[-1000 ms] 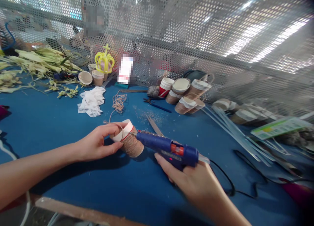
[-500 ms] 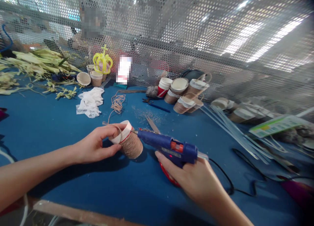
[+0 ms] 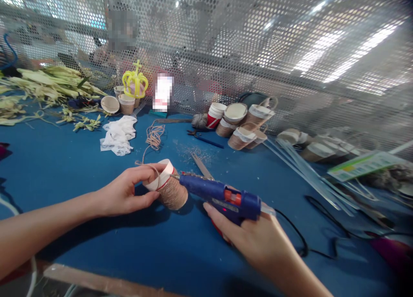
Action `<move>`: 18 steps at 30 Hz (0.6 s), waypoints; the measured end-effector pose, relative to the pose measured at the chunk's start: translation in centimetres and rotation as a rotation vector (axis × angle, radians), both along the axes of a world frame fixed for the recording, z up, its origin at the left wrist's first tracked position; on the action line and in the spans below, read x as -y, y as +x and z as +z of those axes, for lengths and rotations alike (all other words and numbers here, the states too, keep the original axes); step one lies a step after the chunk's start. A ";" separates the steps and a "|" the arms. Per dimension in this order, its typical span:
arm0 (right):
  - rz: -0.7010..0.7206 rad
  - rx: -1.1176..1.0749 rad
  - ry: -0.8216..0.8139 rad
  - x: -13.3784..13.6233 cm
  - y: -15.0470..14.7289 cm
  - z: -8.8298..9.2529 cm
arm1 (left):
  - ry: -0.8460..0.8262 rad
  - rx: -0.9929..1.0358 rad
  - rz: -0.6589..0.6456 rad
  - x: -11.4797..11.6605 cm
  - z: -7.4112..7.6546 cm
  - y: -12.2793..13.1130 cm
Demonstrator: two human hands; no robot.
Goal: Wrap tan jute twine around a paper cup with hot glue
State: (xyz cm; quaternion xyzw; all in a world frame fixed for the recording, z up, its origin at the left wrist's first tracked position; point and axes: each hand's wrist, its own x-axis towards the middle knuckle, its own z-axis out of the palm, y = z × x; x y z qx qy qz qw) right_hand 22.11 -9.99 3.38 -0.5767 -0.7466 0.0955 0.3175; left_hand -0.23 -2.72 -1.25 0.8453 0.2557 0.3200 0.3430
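Observation:
My left hand (image 3: 134, 189) grips a paper cup (image 3: 174, 193) by its white rim, with fingers inside and the thumb on the outside. The cup lies tilted, its body wrapped in brown twine below a red line. A loose strand of twine (image 3: 155, 135) runs from the rim to a small tangle on the table behind. In my right hand (image 3: 248, 228) is a blue hot glue gun (image 3: 219, 194), a clear glue stick at its rear. Its nozzle points left at the upper edge of the wrapped twine. Scissors (image 3: 201, 165) lie partly hidden beneath the gun.
On the blue table (image 3: 97, 254), a white cloth (image 3: 118, 134) and pliers (image 3: 206, 140) lie behind my hands. Several twine-wrapped cups (image 3: 240, 137) stand by the mesh panel (image 3: 200, 43). Clear glue sticks (image 3: 309, 174) and a black cord (image 3: 297, 228) are right, dried husks (image 3: 48, 84) left.
The glue gun's nozzle has shifted slightly left and down along the cup, and my right hand with it. My left hand and the cup stay almost still.

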 end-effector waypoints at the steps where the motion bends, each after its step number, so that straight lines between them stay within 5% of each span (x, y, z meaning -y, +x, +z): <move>1: 0.004 0.005 -0.001 0.1 0.0 0.1 | 0.000 -0.001 -0.002 0.0 0.0 0.0; 18: 0.000 -0.001 -0.036 0.0 0.0 -0.1 | 0.020 -0.002 -0.015 0.1 0.0 0.0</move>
